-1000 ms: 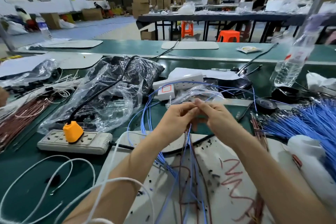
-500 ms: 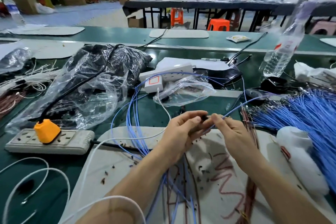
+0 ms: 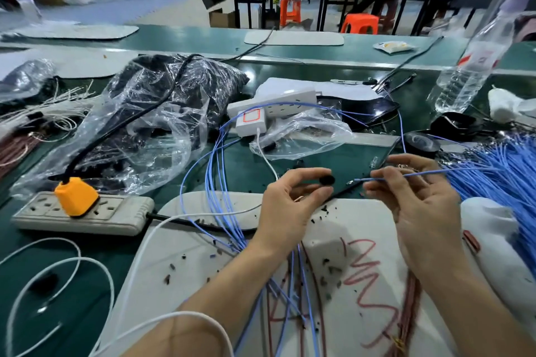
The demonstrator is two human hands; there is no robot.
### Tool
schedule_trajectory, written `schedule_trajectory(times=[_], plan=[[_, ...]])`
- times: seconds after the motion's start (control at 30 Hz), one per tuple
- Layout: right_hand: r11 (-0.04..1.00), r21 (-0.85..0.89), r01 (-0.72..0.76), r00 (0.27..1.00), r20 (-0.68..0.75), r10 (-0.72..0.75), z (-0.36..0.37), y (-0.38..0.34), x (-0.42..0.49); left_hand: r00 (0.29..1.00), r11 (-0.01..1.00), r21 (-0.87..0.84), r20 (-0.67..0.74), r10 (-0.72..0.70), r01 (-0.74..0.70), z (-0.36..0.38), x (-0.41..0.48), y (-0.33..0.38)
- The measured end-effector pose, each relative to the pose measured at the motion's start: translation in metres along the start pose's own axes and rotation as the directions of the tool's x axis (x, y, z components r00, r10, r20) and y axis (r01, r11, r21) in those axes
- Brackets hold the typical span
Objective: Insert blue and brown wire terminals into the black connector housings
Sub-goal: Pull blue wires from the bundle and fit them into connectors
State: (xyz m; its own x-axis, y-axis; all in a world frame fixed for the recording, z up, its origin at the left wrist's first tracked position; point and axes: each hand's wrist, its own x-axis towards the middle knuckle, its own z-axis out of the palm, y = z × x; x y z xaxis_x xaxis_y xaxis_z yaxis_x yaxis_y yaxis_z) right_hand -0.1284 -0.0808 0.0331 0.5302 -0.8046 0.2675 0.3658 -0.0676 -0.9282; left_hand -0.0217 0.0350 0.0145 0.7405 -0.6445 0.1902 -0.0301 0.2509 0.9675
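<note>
My left hand (image 3: 290, 203) pinches a small black connector housing (image 3: 327, 180) between thumb and forefinger, above a white mat (image 3: 203, 255). My right hand (image 3: 417, 200) pinches a single blue wire (image 3: 429, 173); its metal terminal tip (image 3: 350, 182) points left, a short gap from the housing. That wire runs back to a big bundle of blue wires (image 3: 499, 171) at the right. Finished blue wires (image 3: 220, 182) loop over the table and pass under my left wrist. Brown wires (image 3: 319, 298) lie on the mat between my forearms.
A power strip with an orange plug (image 3: 77, 197) lies at the left, with a clear bag of black parts (image 3: 150, 113) behind it. White power strips (image 3: 272, 104), a smaller bag (image 3: 301, 136), a water bottle (image 3: 470, 72) and white cables (image 3: 72, 264) surround the mat.
My hands have drawn apart: the right hand pulled back to the right with one blue wire, and the left now holds the housing alone. The view tilted down.
</note>
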Motion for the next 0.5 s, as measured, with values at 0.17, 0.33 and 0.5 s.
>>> schedule_trajectory(times=[0.17, 0.33, 0.5], plan=[[0.969, -0.131, 0.208, 0.972, 0.143, -0.189, 0.004, -0.006, -0.011, 0.999, 0.997, 0.076, 0.04, -0.005, 0.002, 0.001, -0.002, -0.004], [0.905, -0.265, 0.333, 0.932, 0.24, -0.273, 0.012, -0.004, -0.023, 0.997, 0.982, 0.185, 0.076, 0.026, -0.04, 0.002, -0.003, -0.005], [0.869, -0.338, 0.362, 0.922, 0.266, -0.28, 0.011, 0.001, -0.024, 0.992, 0.967, 0.238, 0.111, 0.067, -0.091, 0.003, -0.005, -0.003]])
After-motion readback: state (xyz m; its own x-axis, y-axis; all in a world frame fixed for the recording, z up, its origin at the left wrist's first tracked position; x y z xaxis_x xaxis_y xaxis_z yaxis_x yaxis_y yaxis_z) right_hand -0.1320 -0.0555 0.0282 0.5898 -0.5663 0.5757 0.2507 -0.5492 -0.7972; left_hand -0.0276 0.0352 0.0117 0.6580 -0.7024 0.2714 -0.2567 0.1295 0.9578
